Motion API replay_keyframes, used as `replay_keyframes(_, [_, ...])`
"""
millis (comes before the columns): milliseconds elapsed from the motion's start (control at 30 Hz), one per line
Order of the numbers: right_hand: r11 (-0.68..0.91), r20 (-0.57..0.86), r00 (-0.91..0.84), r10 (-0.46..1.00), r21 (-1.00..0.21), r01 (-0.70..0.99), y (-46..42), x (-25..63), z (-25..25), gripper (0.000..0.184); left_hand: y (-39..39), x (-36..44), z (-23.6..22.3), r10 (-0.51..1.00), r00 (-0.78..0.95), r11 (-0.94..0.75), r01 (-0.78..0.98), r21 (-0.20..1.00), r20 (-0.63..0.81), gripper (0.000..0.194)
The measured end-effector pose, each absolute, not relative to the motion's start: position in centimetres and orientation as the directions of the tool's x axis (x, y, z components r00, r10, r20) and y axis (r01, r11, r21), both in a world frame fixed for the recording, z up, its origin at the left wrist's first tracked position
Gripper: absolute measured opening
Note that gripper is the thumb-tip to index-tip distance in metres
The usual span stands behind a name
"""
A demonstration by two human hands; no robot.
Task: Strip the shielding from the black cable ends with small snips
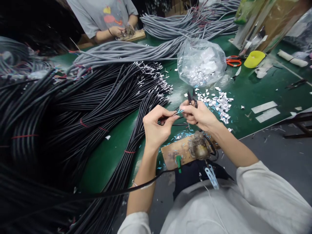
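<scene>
My left hand (158, 126) is closed in a pinch on the end of a black cable, where thin light-blue wires (179, 111) stick out. Facing it, my right hand (201, 115) touches those wires with thumb and forefinger. Tucked in the right hand is a pair of black thread snips (192, 99), blades pointing up and away. Part of the cable end is hidden by my fingers. Beside the left hand lies a tied bundle of black cables (131, 139). Foil scraps (223, 104) and blue wire bits are scattered near the right hand.
A wooden board (173, 151) with a dirty metal fixture (200, 146) sits at the near table edge. Beyond are grey cables (122, 52), a clear bag (202, 63) of foil, orange-handled scissors (234, 61) and a yellow holder (254, 59). A co-worker (104, 19) works across the table.
</scene>
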State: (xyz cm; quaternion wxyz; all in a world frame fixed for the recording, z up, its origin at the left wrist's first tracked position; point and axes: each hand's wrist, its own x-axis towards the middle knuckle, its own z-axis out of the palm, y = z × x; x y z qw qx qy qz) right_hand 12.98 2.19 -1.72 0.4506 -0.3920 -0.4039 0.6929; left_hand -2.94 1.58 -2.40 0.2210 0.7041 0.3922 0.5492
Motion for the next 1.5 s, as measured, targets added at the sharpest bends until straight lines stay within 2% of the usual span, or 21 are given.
replay_keyframes(67, [-0.159, -0.096, -0.244, 0.965, -0.954, -0.254, 2.0, 12.8, -1.7, 0.028, 1.4, -3.0, -2.2, 0.741, 0.072, -0.637, 0.390, 0.665, 0.668, 0.010])
replay_keyframes(167, [0.090, 0.108, -0.202, 0.973, -0.991, -0.095, 1.7, 12.5, -1.8, 0.031, 1.2, -3.1, -1.9, 0.722, 0.050, -0.632, 0.453, 0.629, 0.690, 0.009])
replay_keyframes(267, [0.254, 0.243, -0.155, 0.958, -0.965, 0.057, 1.6, 12.4, -2.2, 0.029, 1.0, -3.2, -1.5, 0.713, 0.024, -0.624, 0.476, 0.620, 0.700, 0.009])
replay_keyframes(500, [0.505, 0.480, -0.161, 0.863, -0.839, 0.206, 1.4, 12.5, -2.2, 0.026, 0.8, -3.9, -0.7, 0.689, -0.026, -0.626, 0.483, 0.612, 0.724, 0.008])
replay_keyframes(867, [0.555, 0.524, -0.188, 0.830, -0.807, 0.202, 1.4, 12.4, -2.1, 0.021, 0.6, -3.8, -0.7, 0.699, -0.007, -0.628, 0.472, 0.618, 0.715, 0.008])
replay_keyframes(1267, [0.512, 0.484, -0.172, 0.858, -0.832, 0.214, 1.3, 12.4, -2.0, 0.023, 0.5, -3.7, -0.6, 0.723, 0.018, -0.609, 0.490, 0.624, 0.691, 0.005])
replay_keyframes(1500, [0.481, 0.474, -0.098, 0.875, -0.829, 0.284, 0.9, 12.2, -1.8, 0.023, 0.4, -3.7, -0.8, 0.740, -0.066, -0.555, 0.503, 0.663, 0.670, 0.007])
